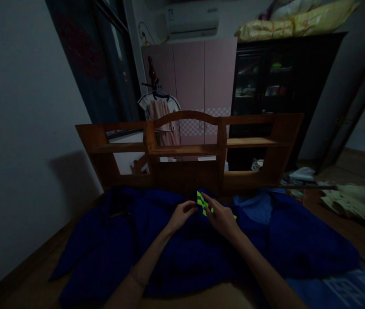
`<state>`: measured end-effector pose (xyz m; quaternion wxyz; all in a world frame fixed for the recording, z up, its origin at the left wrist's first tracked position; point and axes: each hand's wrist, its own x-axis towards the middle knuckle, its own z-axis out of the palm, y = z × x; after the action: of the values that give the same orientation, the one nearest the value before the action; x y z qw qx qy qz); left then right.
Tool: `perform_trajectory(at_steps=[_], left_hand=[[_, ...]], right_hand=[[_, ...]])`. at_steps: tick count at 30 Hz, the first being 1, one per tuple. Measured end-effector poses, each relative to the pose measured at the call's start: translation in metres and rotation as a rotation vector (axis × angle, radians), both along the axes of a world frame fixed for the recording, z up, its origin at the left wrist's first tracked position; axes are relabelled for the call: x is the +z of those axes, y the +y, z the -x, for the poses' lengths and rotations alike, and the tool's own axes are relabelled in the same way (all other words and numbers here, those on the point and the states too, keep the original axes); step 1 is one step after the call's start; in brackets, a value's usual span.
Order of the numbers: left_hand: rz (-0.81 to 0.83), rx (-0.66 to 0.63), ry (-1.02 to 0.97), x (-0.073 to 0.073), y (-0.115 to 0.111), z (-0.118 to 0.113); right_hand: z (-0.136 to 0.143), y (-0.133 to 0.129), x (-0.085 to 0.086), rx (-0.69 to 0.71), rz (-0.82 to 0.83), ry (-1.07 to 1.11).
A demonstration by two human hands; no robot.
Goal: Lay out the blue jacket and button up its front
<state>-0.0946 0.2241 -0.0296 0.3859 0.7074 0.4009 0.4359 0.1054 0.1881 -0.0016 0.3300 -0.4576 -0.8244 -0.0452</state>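
No text can be read with any certainty. At five o'clock, the lighter blue cloth (343, 285) carries pale woven characters along its edge, too dim and cut off to make out. At twelve o'clock, the air conditioner (192, 18) on the wall bears a small dark mark at its right end, too small to read. At ten o'clock, the dark door (82, 56) shows a faint red shape, possibly a sign, not legible.

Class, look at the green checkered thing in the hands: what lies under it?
The green thing, gripped by the left hand and right hand, lies over a blue cloth. That cloth hides whatever is beneath.
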Motion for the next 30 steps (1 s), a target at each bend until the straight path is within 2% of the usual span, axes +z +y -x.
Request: perform_trajectory(at_steps=[2, 4, 8, 12, 15, 18, 22, 27, 30], left_hand=[[-0.045, -0.024, 0.082, -0.006, -0.011, -0.002], [-0.143, -0.033, 0.141, -0.005, -0.019, -0.004], [-0.264, 0.049, 0.158, 0.003, -0.027, -0.006], [-0.185, 0.091, 0.061, -0.001, -0.024, -0.008], [-0.097, 0.086, -0.046, -0.006, -0.022, -0.008], [-0.045, 0.106, -0.075, -0.009, -0.020, -0.009], [0.047, 0.102, -0.113, -0.008, -0.019, -0.008], [0.248, 0.090, -0.227, -0.006, -0.017, -0.005], [0.265, 0.048, -0.276, -0.006, -0.015, -0.003]], right_hand=[[0.002, -0.003, 0.001, 0.022, -0.019, -0.143], [0.003, -0.005, 0.002, 0.032, -0.038, -0.242], [0.000, -0.002, 0.003, -0.001, -0.027, -0.275], [-0.001, 0.003, 0.003, -0.025, -0.130, -0.220], [0.002, 0.005, 0.002, 0.016, -0.208, -0.144], [0.005, 0.006, 0.000, 0.087, -0.202, -0.023], [0.009, 0.006, -0.007, 0.117, -0.080, 0.179], [0.011, 0.011, -0.016, 0.128, 0.272, 0.464], [0.011, 0.016, -0.021, 0.197, 0.398, 0.524]])
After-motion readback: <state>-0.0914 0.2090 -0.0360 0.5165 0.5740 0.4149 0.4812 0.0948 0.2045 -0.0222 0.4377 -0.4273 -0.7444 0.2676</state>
